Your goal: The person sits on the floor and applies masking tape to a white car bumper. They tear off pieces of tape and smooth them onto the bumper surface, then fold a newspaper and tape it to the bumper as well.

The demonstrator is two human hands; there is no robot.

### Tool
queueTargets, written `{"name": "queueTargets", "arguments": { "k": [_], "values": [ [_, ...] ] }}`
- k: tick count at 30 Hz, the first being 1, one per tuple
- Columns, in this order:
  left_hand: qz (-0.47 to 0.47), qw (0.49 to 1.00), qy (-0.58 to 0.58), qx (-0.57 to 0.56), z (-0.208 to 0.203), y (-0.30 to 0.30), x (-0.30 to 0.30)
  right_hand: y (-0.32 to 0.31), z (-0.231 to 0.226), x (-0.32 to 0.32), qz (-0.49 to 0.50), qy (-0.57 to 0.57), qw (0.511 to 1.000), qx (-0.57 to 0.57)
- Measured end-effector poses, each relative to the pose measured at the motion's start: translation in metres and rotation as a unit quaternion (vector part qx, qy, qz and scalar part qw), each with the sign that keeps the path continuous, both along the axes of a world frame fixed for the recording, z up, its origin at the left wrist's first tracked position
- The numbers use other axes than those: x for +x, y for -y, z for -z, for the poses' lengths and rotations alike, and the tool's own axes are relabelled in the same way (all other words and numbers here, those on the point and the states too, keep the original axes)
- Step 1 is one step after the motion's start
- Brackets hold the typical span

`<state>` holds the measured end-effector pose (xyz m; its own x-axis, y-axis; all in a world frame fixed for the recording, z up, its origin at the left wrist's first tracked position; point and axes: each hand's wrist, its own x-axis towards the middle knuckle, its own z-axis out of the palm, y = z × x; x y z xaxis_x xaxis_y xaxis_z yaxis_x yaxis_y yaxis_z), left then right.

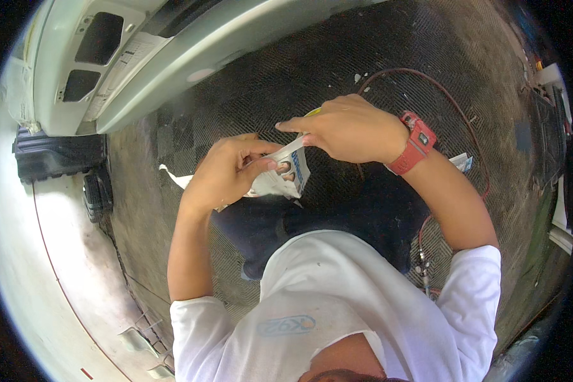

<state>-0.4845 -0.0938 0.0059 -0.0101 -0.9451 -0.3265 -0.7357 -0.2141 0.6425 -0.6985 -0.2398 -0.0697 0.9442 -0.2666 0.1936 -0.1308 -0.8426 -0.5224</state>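
A piece of printed newspaper [293, 177] hangs in front of my lap, its top edge folded or lined with a pale strip [288, 151] that looks like tape. My left hand [226, 169] pinches the paper and strip between thumb and fingers. At the strip's other end, my right hand [360, 130] grips it by the thumb, with the index finger stretched out to the left. A yellow edge [313, 112] shows behind the right hand; its kind is hidden. Past my left wrist sticks out a white torn corner [174, 177], seemingly of the same paper.
A pale vehicle panel [172, 70] with openings stands at the upper left. Beside it are a black case [57, 154] and a smaller black object [97, 195]. A reddish hose [442, 83] curves over the dark ribbed floor to the right, near another printed paper [463, 162].
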Motion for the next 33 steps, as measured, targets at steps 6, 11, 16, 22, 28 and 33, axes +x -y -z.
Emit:
{"name": "queueTargets", "arguments": {
  "k": [6,11,16,22,28,33],
  "values": [
    [-0.003,0.994,-0.105,0.036,-0.004,-0.002,0.007,0.012,-0.008,0.004,-0.061,-0.055,0.985,0.149],
    [0.005,0.991,-0.117,0.057,-0.011,0.003,0.008,0.004,0.002,-0.001,-0.020,0.013,0.987,0.161],
    [-0.003,0.990,-0.119,0.075,-0.021,0.006,0.004,-0.025,0.021,-0.012,0.110,0.131,0.966,0.194],
    [-0.148,0.969,-0.181,-0.083,-0.064,0.023,-0.017,-0.004,0.110,-0.043,0.425,0.398,0.544,0.605],
    [-0.084,0.826,-0.291,-0.476,-0.088,0.071,-0.028,-0.052,0.123,-0.041,0.319,0.327,0.623,0.636],
    [-0.170,0.697,-0.352,-0.602,-0.119,0.104,-0.044,-0.060,0.118,-0.018,0.075,0.388,0.590,0.704]
  ]
}}
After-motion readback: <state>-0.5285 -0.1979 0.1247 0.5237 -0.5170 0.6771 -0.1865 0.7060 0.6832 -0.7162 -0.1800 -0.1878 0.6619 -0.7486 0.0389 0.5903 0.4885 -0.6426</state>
